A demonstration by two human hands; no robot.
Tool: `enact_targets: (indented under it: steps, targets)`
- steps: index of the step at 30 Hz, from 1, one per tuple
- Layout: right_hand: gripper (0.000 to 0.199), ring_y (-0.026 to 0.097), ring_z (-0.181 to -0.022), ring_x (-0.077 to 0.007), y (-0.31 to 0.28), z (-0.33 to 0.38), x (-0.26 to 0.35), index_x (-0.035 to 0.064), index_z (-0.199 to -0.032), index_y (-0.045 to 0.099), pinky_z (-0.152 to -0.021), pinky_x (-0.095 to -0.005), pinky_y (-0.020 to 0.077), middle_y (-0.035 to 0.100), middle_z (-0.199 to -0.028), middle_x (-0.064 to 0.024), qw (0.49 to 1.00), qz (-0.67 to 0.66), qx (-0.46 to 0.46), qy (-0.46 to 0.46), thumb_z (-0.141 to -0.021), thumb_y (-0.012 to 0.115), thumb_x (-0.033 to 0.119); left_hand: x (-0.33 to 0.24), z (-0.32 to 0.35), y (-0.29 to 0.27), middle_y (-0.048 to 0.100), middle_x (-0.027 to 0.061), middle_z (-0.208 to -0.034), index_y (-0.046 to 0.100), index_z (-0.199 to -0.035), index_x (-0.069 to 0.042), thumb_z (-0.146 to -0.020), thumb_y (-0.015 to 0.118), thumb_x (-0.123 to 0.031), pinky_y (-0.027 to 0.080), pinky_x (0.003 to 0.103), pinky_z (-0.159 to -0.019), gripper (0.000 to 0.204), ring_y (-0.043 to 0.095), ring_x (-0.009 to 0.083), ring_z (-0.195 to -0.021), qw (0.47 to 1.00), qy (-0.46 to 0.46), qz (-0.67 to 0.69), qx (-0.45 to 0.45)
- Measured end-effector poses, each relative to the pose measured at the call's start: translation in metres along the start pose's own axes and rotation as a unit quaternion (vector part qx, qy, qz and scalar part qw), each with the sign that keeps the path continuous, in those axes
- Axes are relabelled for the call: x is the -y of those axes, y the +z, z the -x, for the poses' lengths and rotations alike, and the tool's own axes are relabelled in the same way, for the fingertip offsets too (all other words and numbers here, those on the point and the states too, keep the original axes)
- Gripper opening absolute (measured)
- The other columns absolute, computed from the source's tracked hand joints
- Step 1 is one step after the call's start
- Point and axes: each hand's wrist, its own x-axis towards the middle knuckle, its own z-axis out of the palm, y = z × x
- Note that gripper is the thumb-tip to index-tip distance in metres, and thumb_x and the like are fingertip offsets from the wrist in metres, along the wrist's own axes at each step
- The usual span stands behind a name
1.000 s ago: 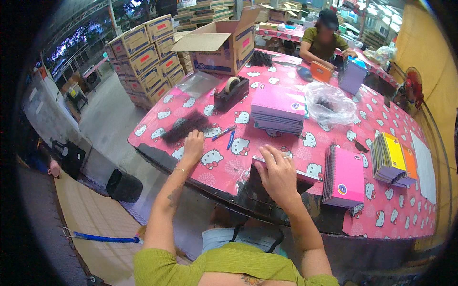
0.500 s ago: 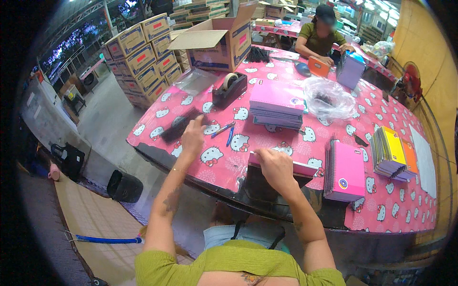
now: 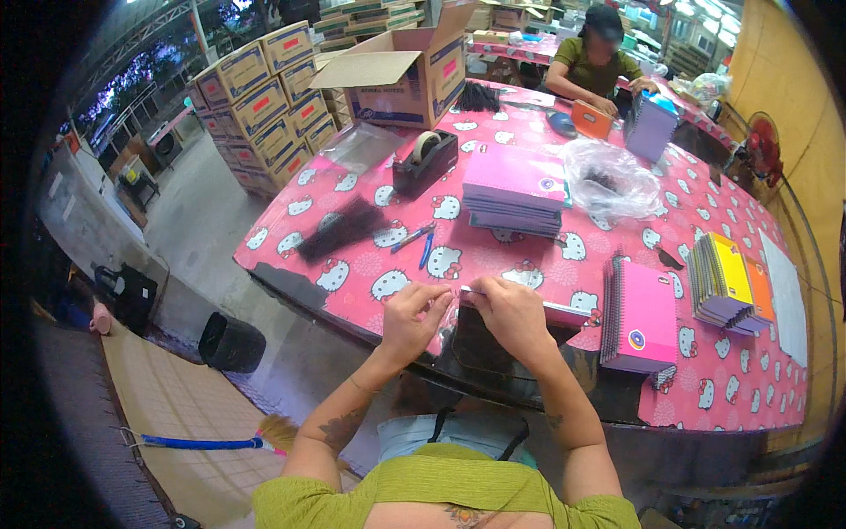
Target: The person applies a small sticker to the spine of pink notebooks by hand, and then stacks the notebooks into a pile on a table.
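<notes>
Near the table's front edge my right hand (image 3: 507,313) is closed on a thin notebook (image 3: 568,315), seen almost edge-on as a pink and white strip and partly covered by the hand. My left hand (image 3: 414,319) is beside its left end, thumb and fingers pinched together; whatever they hold is too fine to make out. Beyond the left hand lies a pile of thin black binding coils (image 3: 342,231). Two blue pens or small tools (image 3: 425,247) rest to its right. A stack of pink spiral notebooks (image 3: 513,185) stands farther back.
To the right are upright pink notebooks (image 3: 648,322) and yellow ones (image 3: 724,278). A tape dispenser (image 3: 425,163), a clear plastic bag (image 3: 612,181) and an open carton (image 3: 397,93) occupy the far part. A co-worker (image 3: 595,66) sits across the table.
My left hand has come away from the black coils, moving toward me and right, to the notebook's end beside my right hand. The right hand has stayed nearly in place on the notebook.
</notes>
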Motion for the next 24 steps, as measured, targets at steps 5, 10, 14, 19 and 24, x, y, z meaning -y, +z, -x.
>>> enact_targets:
  steps: [5, 10, 14, 19, 24]
  targets:
    - [0.016, 0.067, -0.076, -0.0330, -0.004, 0.000, 0.003, 0.0074, -0.092, 0.062, -0.064, -0.0452, 0.0530, 0.066, -0.081, -0.0113, 1.000, -0.004, 0.009, -0.001, -0.089, 0.067, 0.023, 0.010, -0.008, 0.000, 0.069, 0.0116, -0.089, 0.071, -0.108, -0.005, -0.091, 0.071, -0.016, 0.050, 0.032, -0.061, 0.020, 0.064, 0.0209, -0.068, 0.999, -0.009, 0.007, 0.038]
    - [0.018, 0.067, -0.076, -0.0341, -0.006, -0.001, 0.000, 0.0067, -0.096, 0.064, -0.066, -0.0454, 0.0540, 0.065, -0.088, -0.0115, 1.000, -0.018, 0.017, -0.013, -0.088, 0.069, 0.022, 0.010, -0.034, -0.010, 0.066, 0.0119, -0.094, 0.066, -0.115, -0.008, -0.092, 0.070, -0.020, 0.050, 0.035, -0.063, 0.027, 0.064, 0.0223, -0.072, 0.983, 0.086, -0.041, 0.159]
    - [0.018, 0.067, -0.080, -0.0348, -0.011, -0.001, -0.004, 0.0050, -0.098, 0.065, -0.069, -0.0457, 0.0547, 0.064, -0.094, -0.0130, 0.999, -0.031, 0.033, -0.013, -0.087, 0.069, 0.020, 0.007, -0.046, -0.009, 0.066, 0.0138, -0.097, 0.066, -0.108, -0.007, -0.092, 0.069, -0.028, 0.052, 0.040, -0.067, 0.027, 0.064, 0.0313, -0.078, 0.969, 0.100, -0.054, 0.221]
    - [0.019, 0.066, -0.087, -0.0348, -0.013, 0.000, -0.008, 0.0039, -0.098, 0.065, -0.073, -0.0449, 0.0549, 0.063, -0.098, -0.0142, 0.997, -0.067, 0.037, -0.022, -0.087, 0.070, 0.019, 0.026, -0.056, -0.011, 0.062, 0.0127, -0.092, 0.065, -0.109, -0.006, -0.093, 0.068, -0.029, 0.053, 0.041, -0.068, 0.028, 0.065, 0.0322, -0.082, 0.954, 0.091, -0.007, 0.287]
    - [0.020, 0.067, -0.090, -0.0315, -0.027, 0.005, -0.002, 0.0072, -0.102, 0.067, -0.074, -0.0433, 0.0537, 0.064, -0.099, -0.0123, 0.990, 0.077, -0.052, -0.109, -0.086, 0.070, 0.019, -0.001, -0.056, -0.008, 0.060, 0.0122, -0.092, 0.064, -0.106, -0.006, -0.091, 0.069, -0.030, 0.053, 0.040, -0.070, 0.029, 0.065, 0.0327, -0.081, 0.960, 0.107, -0.016, 0.257]
